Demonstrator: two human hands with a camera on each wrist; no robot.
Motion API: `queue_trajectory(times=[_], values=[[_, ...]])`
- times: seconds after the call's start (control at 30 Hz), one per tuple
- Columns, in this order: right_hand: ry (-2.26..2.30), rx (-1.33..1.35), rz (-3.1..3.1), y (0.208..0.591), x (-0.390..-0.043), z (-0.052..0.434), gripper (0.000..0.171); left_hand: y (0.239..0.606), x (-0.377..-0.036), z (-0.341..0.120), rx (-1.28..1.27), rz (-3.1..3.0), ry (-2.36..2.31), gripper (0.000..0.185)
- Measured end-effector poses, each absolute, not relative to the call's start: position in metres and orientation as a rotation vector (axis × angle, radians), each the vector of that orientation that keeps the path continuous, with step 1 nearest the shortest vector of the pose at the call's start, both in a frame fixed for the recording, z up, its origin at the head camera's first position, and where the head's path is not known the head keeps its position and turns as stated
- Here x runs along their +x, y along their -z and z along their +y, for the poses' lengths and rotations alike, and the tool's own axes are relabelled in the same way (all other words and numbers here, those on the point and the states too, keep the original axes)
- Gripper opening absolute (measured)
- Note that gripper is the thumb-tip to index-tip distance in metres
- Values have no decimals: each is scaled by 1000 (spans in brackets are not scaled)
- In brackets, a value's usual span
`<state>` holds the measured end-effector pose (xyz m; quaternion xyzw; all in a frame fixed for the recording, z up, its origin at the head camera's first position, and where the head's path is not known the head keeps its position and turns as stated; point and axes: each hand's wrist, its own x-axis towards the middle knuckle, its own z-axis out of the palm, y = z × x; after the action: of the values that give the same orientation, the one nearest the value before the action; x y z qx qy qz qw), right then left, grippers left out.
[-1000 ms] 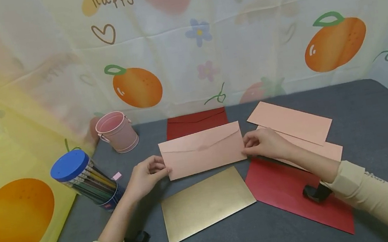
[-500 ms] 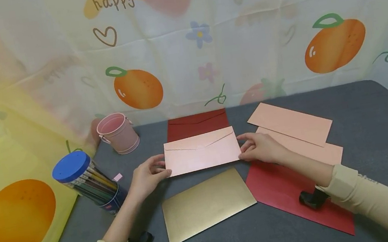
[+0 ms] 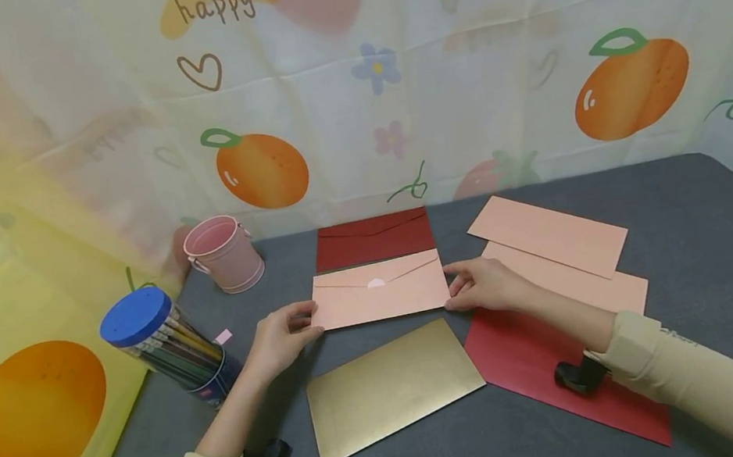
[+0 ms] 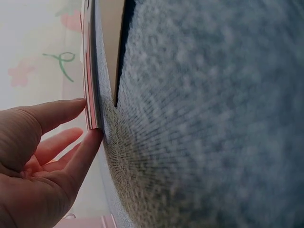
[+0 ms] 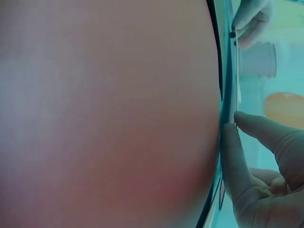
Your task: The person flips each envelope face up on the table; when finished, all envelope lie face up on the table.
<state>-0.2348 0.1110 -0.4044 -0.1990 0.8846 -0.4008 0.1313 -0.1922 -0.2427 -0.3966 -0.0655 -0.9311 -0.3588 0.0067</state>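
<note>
Both hands are pinching the pink envelope (image 3: 379, 290) by its short ends — left hand (image 3: 278, 338), right hand (image 3: 485, 286) — mid-desk (image 3: 693, 227), overlapping the red envelope (image 3: 372, 237). Risk: uneven release is likely skewing it or nudging the gold envelope (image 3: 390, 387).

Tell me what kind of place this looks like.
Probably a home craft or stationery desk: a grey felt-covered table with coloured envelopes laid out, a tub of coloured pencils, a small pink bucket, and a fruit-print cloth backdrop behind.
</note>
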Motion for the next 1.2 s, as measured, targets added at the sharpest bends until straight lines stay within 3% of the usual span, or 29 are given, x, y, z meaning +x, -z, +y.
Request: queue_trajectory(times=[0.77,1.2], values=[[1073,-565,2579,401,-236,99,65,400,-194,-243,-336,-2965,1000,36],[1071,-565,2568,399,-234,99,63,399,-190,-240,-429,-3005,870,42]])
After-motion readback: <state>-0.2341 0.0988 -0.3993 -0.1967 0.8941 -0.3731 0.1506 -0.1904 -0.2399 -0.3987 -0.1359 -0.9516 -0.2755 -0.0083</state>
